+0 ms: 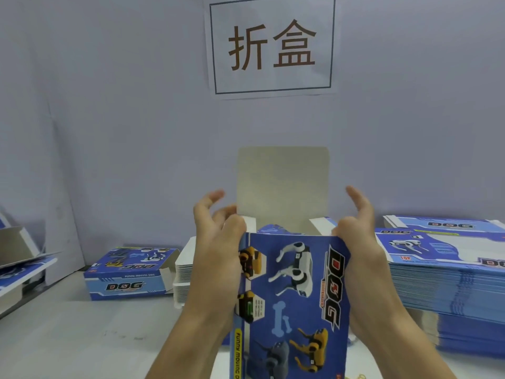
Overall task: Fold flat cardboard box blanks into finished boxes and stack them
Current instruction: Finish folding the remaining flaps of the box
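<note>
1. One blue printed box (293,296) is held upright in the middle of the view, above the desk (68,337), its picture face with dogs and the word "DOG" turned toward the camera.
2. The top of this box is open: one tall grey lid flap (282,187) stands straight up at the far side, and two small white side flaps are seen at the left and right of the opening. Nothing can be made out inside it.
3. The box is gripped at its left edge by the left hand (216,247), thumb on the top corner, the other fingers spread and blurred behind.
4. The right edge is gripped by the right hand (358,242), thumb at the top corner, the index finger raised clear.
5. One finished box (128,272) lies on the desk at the left, well apart from the held one, with a white end flap open on its right side.
6. Two stacks of flat blanks are counted: a tall blue stack (448,283) on the right and a lower white-edged stack (184,272) behind the left hand.
7. One white sign (272,45) with two dark characters is fixed to the wall (109,105).
8. At the far left edge more blue cardboard (19,266) is partly seen; its form cannot be told.
</note>
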{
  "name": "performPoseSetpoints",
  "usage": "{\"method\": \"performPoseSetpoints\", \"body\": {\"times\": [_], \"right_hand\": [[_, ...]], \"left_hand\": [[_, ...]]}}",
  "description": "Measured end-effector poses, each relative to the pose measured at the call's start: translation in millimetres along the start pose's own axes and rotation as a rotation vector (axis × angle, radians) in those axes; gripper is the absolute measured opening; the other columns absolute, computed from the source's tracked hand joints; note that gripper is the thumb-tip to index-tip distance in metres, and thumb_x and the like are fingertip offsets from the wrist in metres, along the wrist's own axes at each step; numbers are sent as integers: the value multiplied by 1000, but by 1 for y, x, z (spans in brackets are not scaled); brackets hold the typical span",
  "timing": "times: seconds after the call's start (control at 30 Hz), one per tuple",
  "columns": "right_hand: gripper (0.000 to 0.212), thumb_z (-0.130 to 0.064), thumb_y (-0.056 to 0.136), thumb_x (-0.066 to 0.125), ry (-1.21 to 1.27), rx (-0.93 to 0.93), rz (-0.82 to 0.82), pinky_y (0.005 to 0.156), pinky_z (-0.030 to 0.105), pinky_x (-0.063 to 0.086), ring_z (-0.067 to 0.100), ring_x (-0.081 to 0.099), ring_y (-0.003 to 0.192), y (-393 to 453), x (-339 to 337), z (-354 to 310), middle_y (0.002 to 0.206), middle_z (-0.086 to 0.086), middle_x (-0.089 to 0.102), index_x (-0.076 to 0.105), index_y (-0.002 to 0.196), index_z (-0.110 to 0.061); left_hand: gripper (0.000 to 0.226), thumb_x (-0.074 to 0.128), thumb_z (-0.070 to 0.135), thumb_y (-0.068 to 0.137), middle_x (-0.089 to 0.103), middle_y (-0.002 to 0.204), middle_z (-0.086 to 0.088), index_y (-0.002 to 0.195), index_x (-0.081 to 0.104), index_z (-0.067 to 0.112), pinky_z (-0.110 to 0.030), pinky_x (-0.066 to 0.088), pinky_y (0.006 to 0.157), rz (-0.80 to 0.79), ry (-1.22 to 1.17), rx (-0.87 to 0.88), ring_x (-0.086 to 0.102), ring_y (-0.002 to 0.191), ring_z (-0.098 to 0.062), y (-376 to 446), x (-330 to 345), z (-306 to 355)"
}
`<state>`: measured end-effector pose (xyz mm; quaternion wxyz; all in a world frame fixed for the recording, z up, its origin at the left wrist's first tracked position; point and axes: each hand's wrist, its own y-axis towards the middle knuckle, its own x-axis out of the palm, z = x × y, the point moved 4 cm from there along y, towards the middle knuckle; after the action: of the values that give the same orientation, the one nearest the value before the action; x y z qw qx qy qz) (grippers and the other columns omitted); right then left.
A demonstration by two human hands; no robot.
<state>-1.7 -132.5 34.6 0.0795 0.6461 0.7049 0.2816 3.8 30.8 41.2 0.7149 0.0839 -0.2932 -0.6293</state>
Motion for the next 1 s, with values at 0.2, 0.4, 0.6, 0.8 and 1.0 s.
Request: {"method": "performPoseSetpoints", "body": {"times": [0.2, 0.4, 0.6, 0.8, 1.0], "right_hand": [[19, -36, 83, 47, 198, -74, -15, 51, 33, 49, 28, 62, 59, -8, 5, -1, 77, 20, 51, 55, 92, -22], [21, -12, 94, 49, 61, -140, -90, 52, 24, 54, 19, 71, 63, 1, 4, -6, 78, 4, 70, 64, 83, -22], [20, -28, 91, 61, -78, -388, 16, 60, 33, 61, 26, 75, 88, -6, -8, -13, 115, 2, 71, 67, 110, -27], [19, -33, 97, 52, -351, -530, 104, 58, 21, 57, 6, 72, 77, -6, -6, -8, 94, -14, 73, 63, 108, -23], [43, -62, 84, 54, 224, -4, 160, 64, 37, 60, 26, 75, 80, 3, -33, -7, 95, 6, 77, 78, 97, -29]], "left_hand": [[13, 52, 33, 85, 65, 97, 0, 89, 60, 24, -44, 49, 62, -54, -153, 110, 55, 73, -34, -6, -2, 11], [25, 60, 49, 73, 65, 121, 9, 86, 59, 27, -63, 53, 61, -169, 44, 213, 65, 84, -37, -11, 1, 19], [34, 59, 51, 92, 61, 127, 19, 118, 61, 30, -27, 57, 54, -296, 271, 346, 72, 86, -19, -13, 0, 23], [29, 53, 53, 93, 65, 113, 10, 113, 59, 32, -18, 51, 57, -232, 406, 455, 69, 76, -14, -11, 2, 20], [81, 78, 61, 57, 65, 113, 35, 128, 39, 63, -17, 53, 83, -638, 457, -224, 67, 101, 5, -10, -14, -6]]}}
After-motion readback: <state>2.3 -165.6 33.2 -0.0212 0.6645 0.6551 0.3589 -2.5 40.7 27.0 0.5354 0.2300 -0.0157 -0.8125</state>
